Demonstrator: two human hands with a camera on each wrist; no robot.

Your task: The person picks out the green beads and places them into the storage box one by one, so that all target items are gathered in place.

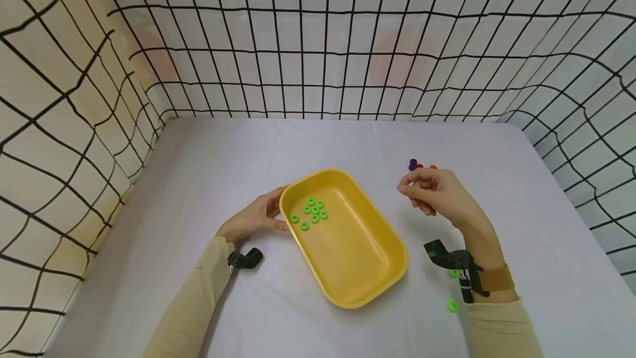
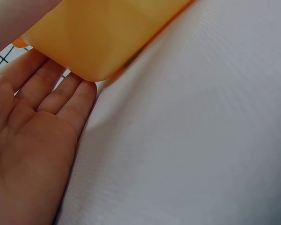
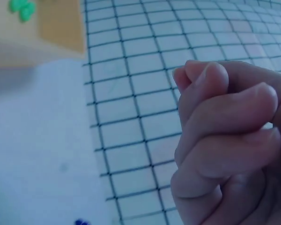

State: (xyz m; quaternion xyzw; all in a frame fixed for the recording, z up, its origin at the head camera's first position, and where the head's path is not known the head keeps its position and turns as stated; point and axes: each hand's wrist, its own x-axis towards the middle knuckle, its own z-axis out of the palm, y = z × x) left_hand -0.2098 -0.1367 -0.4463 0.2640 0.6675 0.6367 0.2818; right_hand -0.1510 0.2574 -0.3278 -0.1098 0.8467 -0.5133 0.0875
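Note:
A yellow tray [image 1: 348, 253] stands at an angle on the white surface, with several small green rings [image 1: 315, 210] gathered toward its far left end. My left hand [image 1: 258, 217] grips that left corner, fingers on one side and thumb on the other; in the left wrist view the fingertips touch the tray wall [image 2: 93, 42]. Right of the tray, my right hand [image 1: 437, 192] hovers above the surface. Its fingers are curled and thumb and index tips meet, with nothing visible between them in the right wrist view. Purple pieces [image 1: 413, 164] lie just beyond that hand.
Red [image 1: 420, 166] and orange [image 1: 433, 167] pieces lie beside the purple ones, partly hidden by the right hand. Two green rings [image 1: 452, 306] lie near the right wrist, one partly covered by the wrist camera. Black netting [image 1: 323, 54] borders the white table at the back and sides.

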